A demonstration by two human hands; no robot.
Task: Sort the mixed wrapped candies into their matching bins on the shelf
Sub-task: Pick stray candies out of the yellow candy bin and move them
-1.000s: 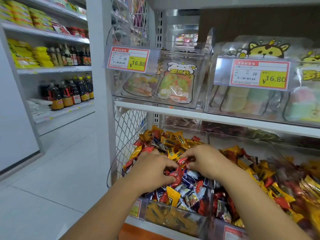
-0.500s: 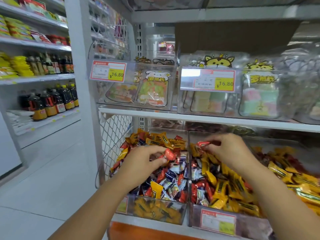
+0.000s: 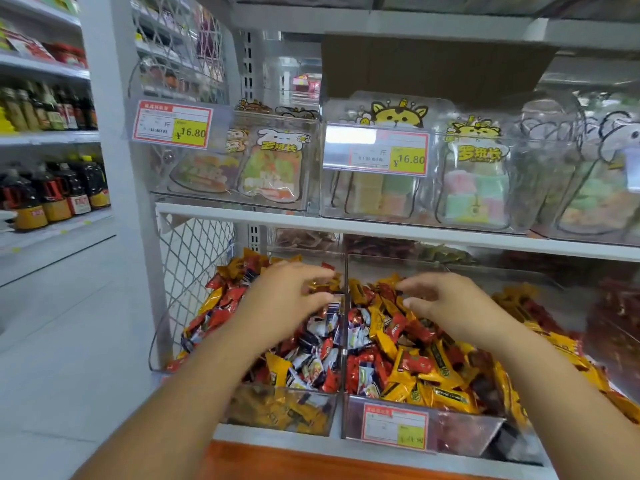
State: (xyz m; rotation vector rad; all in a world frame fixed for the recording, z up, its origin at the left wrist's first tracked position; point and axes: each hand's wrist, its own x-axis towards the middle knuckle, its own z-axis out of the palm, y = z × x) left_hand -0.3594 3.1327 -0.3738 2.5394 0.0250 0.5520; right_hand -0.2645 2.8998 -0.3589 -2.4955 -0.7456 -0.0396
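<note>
At far left we see dark bottles (image 3: 52,195) on an aisle rack, cut off by the frame's edge. A wire mesh panel (image 3: 194,258) closes the end of the shelf (image 3: 381,226). On top of it, a clear upper bin (image 3: 232,199) with a 16.80 tag (image 3: 172,123) holds flat bags (image 3: 273,168) of mixed-colour sweets. The second upper bin (image 3: 332,211) beside it, tagged the same, holds bags of pastel cubes (image 3: 474,188). Those farther right blur behind glare.

Below the shelf, the left bin (image 3: 280,410) is heaped with candies (image 3: 311,358) in red, yellow and blue-and-white wrappers. The left hand (image 3: 287,303) lies over the back of that heap, fingers curved toward the thumb with a gold wrapper showing between them. We cannot tell whether it is pinched or merely lying underneath. Across the clear divider (image 3: 344,341), the right bin (image 3: 460,434) carries mostly yellow and red wrappers, with some blue-and-white ones along the divider. The right hand (image 3: 450,303) hangs over them, fingers loosely curved, thumb apart, holding nothing. The label (image 3: 394,427) on that bin's front is too blurred to read. More bins sit in shadow under the shelf, their contents dim, and a red heap (image 3: 616,313) at far right is smeared.
</note>
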